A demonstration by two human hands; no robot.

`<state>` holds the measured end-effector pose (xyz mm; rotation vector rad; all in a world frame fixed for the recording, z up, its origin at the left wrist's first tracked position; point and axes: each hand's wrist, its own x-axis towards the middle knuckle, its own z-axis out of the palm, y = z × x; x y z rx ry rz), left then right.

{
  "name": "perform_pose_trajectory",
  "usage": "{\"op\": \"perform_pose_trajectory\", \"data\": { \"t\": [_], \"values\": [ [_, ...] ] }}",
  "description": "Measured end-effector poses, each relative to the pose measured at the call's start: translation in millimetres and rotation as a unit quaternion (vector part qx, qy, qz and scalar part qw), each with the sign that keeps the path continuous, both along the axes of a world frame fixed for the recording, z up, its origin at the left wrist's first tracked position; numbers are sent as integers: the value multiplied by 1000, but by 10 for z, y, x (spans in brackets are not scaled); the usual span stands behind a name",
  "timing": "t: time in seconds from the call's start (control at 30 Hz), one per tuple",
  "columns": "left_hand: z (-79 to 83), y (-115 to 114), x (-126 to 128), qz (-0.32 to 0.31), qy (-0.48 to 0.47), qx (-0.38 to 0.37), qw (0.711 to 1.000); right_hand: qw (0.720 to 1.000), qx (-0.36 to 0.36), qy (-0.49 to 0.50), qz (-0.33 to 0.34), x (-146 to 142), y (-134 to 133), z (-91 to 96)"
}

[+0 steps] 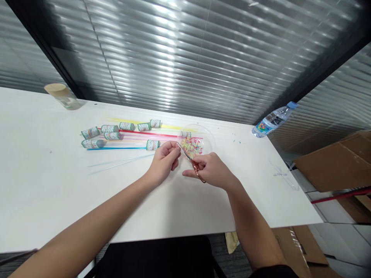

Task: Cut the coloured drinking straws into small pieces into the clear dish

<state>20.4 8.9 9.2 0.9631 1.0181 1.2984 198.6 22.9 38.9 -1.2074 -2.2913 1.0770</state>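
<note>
Scissors (pixel 190 159) in the right hand (pixel 213 169) point toward the left hand (pixel 164 160).

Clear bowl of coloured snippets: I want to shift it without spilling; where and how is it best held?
Probably pinch the clear bowl by its right rim, coming from the right: that curve looks unobstructed, while the right hand and scissors crowd its near side and straws come in from the left. Keep it level.
</note>
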Motion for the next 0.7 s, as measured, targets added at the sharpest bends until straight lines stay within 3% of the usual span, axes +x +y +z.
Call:
{"op": "perform_pose_trajectory", "data": {
  "t": [0.7],
  "values": [
    [-24,42,20,-11,-37,-21,999,1000,29,-3,-10,-57,-62,0]
  ]
}}
